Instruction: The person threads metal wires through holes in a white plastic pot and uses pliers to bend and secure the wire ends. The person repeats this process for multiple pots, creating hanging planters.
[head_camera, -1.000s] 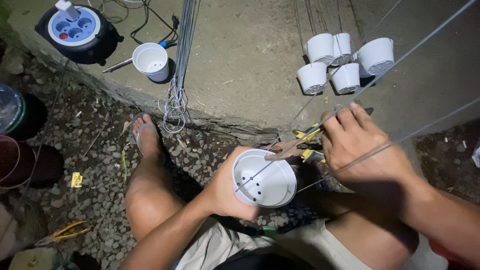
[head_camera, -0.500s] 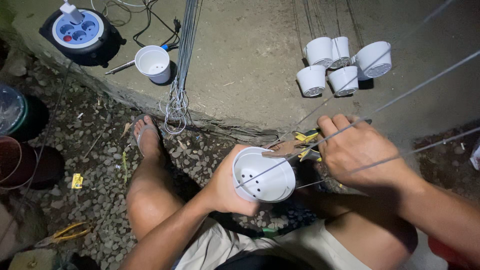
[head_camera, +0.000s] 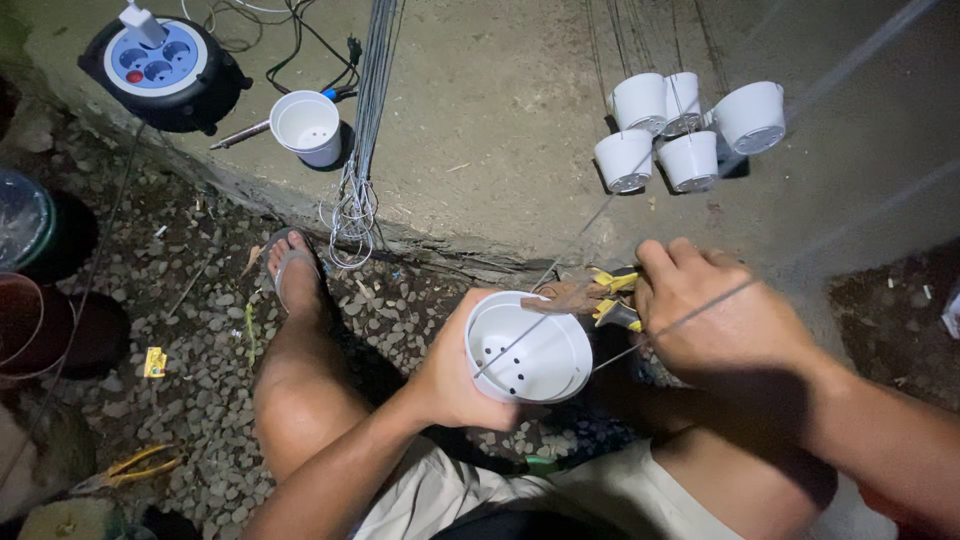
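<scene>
White pot held at your lap, pliers at its rim

Your left hand wraps the smooth round plastic pot, mouth up, holes in its base. Just right of the pot, your right hand is clenched on yellow-handled pliers, tips pointing left at its rim, thin wires crossing it.

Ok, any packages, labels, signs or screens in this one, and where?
Small yellow wrapper or tag: lying on the gravel at left, beside the dark round pots; roughly square, yellow with a darker mark.
White packet edge: at the far right border, mostly cut off.
No signs or screens.
</scene>
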